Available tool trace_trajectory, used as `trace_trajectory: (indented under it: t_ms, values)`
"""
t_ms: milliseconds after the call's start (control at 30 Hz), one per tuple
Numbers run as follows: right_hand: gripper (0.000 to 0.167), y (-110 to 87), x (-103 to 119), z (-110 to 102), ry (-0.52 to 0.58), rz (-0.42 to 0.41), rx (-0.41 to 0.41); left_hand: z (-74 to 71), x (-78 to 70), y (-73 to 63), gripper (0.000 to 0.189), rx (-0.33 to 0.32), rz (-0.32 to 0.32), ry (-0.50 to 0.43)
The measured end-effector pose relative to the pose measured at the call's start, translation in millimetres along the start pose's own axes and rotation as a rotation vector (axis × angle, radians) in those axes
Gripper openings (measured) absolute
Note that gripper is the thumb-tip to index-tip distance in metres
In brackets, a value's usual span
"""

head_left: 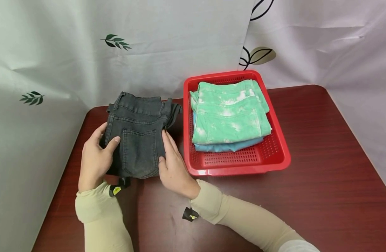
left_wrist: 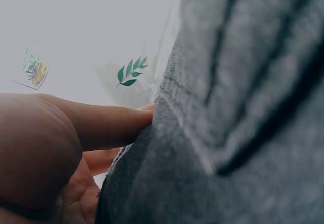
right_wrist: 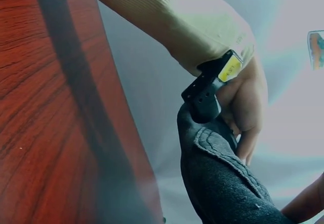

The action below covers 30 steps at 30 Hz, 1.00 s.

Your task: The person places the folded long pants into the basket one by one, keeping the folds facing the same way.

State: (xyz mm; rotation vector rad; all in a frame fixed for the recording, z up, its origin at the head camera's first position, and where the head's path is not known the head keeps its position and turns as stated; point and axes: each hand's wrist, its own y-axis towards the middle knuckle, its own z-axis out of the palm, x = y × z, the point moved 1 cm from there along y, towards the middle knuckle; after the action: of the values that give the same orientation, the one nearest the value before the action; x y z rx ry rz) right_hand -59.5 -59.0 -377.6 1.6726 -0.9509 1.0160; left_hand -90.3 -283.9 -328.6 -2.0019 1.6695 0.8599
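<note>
A pair of dark grey jeans, folded into a compact bundle with a back pocket facing up, is at the left side of the table. My left hand grips its left edge, thumb on top and fingers down the side. The left wrist view shows the thumb pressed against the denim. Along the bundle's right edge, my right hand lies with its fingers straight against the cloth. In the right wrist view, the folded end of the jeans bulges between the two hands.
A red plastic basket stands just right of the jeans. Inside, folded green-and-white tie-dye trousers lie over a blue folded garment. Patterned white cloth hangs behind the dark red wooden table.
</note>
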Motion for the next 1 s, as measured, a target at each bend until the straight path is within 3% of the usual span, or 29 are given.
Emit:
trace_trajectory:
  t_ms: [467, 700, 1000]
  values:
    - [0.071, 3.0, 14.5, -15.7, 0.050, 0.029, 0.010, 0.3, -14.2, -7.0, 0.054, -0.065, 0.004, -0.080]
    - [0.071, 3.9, 21.2, -24.9, 0.070, 0.047, 0.014, 2.1, -19.3, -10.5, 0.054, -0.099, 0.038, -0.125]
    - [0.069, 8.8, 24.5, -36.2, 0.037, 0.020, -0.038, 5.7, -31.2, -13.7, 0.055, -0.139, 0.081, -0.211]
